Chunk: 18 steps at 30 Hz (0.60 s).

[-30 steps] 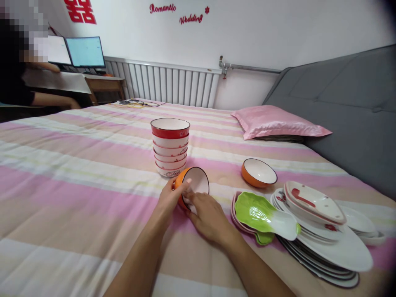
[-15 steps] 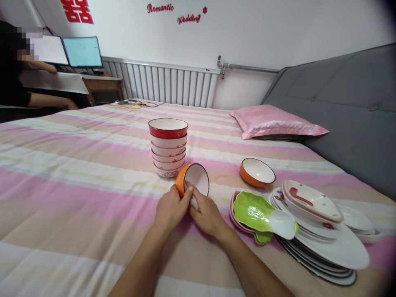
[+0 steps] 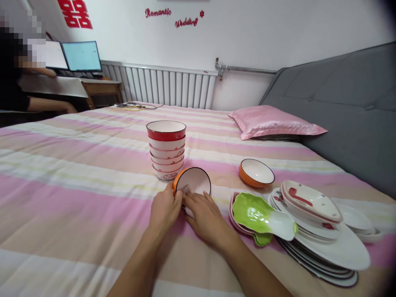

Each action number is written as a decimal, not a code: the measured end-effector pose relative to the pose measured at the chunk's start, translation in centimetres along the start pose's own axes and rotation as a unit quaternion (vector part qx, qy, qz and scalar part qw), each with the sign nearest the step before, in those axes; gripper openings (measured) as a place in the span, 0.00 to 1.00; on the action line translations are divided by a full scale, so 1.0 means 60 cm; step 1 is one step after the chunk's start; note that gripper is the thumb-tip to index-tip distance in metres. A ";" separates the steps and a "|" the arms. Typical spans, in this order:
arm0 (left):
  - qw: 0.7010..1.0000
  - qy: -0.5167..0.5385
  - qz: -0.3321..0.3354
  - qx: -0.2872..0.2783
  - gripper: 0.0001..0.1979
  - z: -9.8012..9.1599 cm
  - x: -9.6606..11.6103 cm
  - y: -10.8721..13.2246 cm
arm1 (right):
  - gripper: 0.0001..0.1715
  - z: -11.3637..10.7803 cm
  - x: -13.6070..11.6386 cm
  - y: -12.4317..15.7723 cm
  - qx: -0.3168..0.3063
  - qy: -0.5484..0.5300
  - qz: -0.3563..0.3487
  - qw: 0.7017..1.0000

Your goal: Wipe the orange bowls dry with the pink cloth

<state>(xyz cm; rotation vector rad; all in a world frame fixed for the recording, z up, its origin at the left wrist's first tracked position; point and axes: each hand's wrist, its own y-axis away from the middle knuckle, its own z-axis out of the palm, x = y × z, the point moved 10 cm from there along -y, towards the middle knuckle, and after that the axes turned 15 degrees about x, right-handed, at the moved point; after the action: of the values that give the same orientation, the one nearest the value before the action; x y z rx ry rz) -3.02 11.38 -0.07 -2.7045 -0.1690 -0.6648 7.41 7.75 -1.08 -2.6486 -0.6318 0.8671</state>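
Note:
An orange bowl (image 3: 198, 181) with a white inside and a dark rim is tilted on its side, its opening turned up towards me. My left hand (image 3: 165, 206) grips its left edge. Across the lower part of the opening lies my right hand (image 3: 204, 214), fingers over the rim and thumb below. A bit of white shows between that thumb and the fingers; the bowl's lower edge is mostly hidden. Just behind stands a stack of bowls (image 3: 167, 154), white with red patterns, the top one red outside. A second orange bowl (image 3: 256, 173) sits upright to the right.
At right are a green-and-white leaf-shaped dish (image 3: 252, 212) on other dishes, a pile of plates (image 3: 349, 247) topped by oval dishes (image 3: 312, 200), and small white dishes (image 3: 352, 216). Further back lie a pink pillow (image 3: 275, 119) and cables (image 3: 136, 106). A person (image 3: 15, 82) sits by monitors (image 3: 82, 56).
The held bowl has turned, so its opening faces further upward. My right hand has shifted, its fingers now lying flatter across the opening. The view has tilted slightly.

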 end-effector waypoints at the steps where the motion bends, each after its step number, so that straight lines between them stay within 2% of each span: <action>1: 1.000 0.003 -0.001 0.000 0.16 -0.003 -0.001 -0.001 | 0.30 -0.002 -0.001 0.000 0.005 0.009 -0.002 1.000; 7: 0.997 0.071 -0.028 -0.016 0.16 -0.013 -0.015 -0.007 | 0.34 -0.012 -0.005 -0.003 0.029 0.038 -0.010 0.999; 12: 0.994 0.078 -0.067 -0.037 0.15 -0.012 -0.026 -0.007 | 0.35 -0.012 -0.010 -0.002 0.003 0.045 -0.014 0.999; 15: 0.990 0.117 -0.065 -0.051 0.18 -0.006 -0.019 -0.005 | 0.34 -0.010 -0.001 -0.001 -0.004 0.063 0.010 0.998; 18: 0.983 0.173 -0.034 -0.054 0.22 -0.001 -0.005 -0.002 | 0.27 -0.013 0.018 -0.003 0.008 0.073 0.060 0.995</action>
<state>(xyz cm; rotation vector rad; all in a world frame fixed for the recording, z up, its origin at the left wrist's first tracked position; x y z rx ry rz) -3.32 11.45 -0.12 -2.6395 -0.1401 -1.1820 8.61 8.33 -0.93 -2.7268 -0.4309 0.6979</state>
